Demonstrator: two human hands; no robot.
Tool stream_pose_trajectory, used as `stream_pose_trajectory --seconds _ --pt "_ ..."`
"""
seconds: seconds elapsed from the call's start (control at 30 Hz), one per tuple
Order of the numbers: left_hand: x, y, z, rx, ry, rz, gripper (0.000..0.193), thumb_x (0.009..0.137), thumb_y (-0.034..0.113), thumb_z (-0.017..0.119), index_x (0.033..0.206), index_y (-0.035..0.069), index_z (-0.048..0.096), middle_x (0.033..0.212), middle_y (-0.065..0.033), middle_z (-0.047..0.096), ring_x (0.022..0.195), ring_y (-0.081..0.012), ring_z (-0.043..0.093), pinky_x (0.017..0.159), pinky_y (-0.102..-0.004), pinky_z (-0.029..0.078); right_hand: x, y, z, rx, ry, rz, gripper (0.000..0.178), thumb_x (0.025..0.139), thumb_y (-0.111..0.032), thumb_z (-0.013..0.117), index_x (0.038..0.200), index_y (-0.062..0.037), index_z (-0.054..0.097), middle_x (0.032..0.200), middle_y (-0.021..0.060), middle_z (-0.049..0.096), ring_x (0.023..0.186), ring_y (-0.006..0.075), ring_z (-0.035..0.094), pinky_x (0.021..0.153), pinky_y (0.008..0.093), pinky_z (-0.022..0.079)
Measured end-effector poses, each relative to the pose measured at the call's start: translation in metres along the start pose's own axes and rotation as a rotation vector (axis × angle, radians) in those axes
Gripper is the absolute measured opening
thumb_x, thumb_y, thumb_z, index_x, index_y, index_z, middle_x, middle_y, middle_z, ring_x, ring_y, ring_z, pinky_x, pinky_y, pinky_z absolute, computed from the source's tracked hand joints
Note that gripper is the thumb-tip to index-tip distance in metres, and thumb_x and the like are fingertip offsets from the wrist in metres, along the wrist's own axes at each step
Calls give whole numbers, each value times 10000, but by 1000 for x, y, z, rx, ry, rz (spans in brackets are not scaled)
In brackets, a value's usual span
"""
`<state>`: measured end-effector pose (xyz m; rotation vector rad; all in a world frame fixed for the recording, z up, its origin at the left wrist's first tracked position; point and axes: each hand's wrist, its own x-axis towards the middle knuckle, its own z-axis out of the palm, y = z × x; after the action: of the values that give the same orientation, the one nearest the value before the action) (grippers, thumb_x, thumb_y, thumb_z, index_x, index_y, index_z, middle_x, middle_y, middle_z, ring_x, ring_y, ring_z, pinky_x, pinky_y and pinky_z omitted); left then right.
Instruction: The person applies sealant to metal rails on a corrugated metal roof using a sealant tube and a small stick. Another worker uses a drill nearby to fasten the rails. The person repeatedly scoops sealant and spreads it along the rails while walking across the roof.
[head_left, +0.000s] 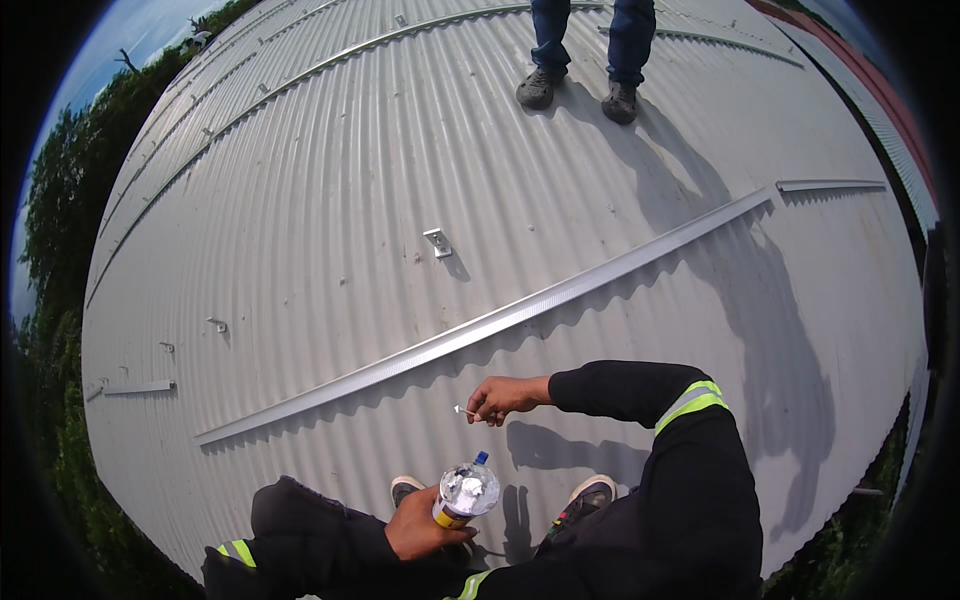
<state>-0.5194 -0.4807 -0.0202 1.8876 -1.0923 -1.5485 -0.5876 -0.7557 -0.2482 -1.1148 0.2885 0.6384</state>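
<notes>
My left hand (418, 527) is wrapped round a clear plastic container (455, 515) with a yellow and dark label, low in the middle. White paste (467, 492) coats its inside, and a small blue piece (481, 458) shows at the far rim. Up and to the right, my right hand (507, 397) pinches a small thin stick (463, 410) with a white tip. That hand is held above the roof, apart from the container. Most of the stick is hidden by the fingers.
Corrugated light grey metal roofing (330, 250) spreads all round. A long metal rail (500, 318) crosses it diagonally just beyond my hands. Small metal brackets (438, 243) stand further off. Another person in jeans (630, 40) stands at the far side. Trees (60, 200) border the left edge.
</notes>
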Motion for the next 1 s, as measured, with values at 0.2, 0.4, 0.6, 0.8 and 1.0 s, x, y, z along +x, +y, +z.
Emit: stream_pose_trajectory --seconds 0.2,0.4,0.6,0.8,1.0 --pt "-2 -10 -10 275 -132 181 388 808 109 862 1141 18 686 1113 -110 731 1043 -257 713 970 -392 552 9 8 -2 70 -49 -22 93 933 -33 724 1025 -18 723 776 23 626 635 131 592 523 285 467" --pt "-8 -32 -23 551 -331 329 348 1000 239 666 1305 77 714 1312 -121 712 1203 -310 661 1052 -424 501 18 7 -4 8 -44 -63 157 917 -31 721 1072 -9 723 838 46 654 653 162 617 556 329 496" --pt "-14 -36 -17 398 -246 175 383 998 211 654 1346 58 703 1360 -139 699 1260 -299 640 1079 -411 483 21 4 -5 -12 -41 -45 174 912 -51 734 1082 -15 735 890 47 693 678 181 641 570 336 517" --pt "-14 -42 -18 386 -280 159 388 989 181 644 1350 48 696 1378 -149 686 1290 -276 619 1105 -402 464 17 -7 -33 -437 348 -273 142 916 -87 686 1012 -36 777 956 94 751 730 240 705 644 405 571" --pt "-4 -17 -10 60 -112 91 424 828 69 820 1210 16 645 1174 -136 709 1117 -264 685 1002 -399 535 -19 -27 -124 -889 1064 -754 111 950 -116 608 944 -38 686 1076 167 611 941 394 677 867 475 558"
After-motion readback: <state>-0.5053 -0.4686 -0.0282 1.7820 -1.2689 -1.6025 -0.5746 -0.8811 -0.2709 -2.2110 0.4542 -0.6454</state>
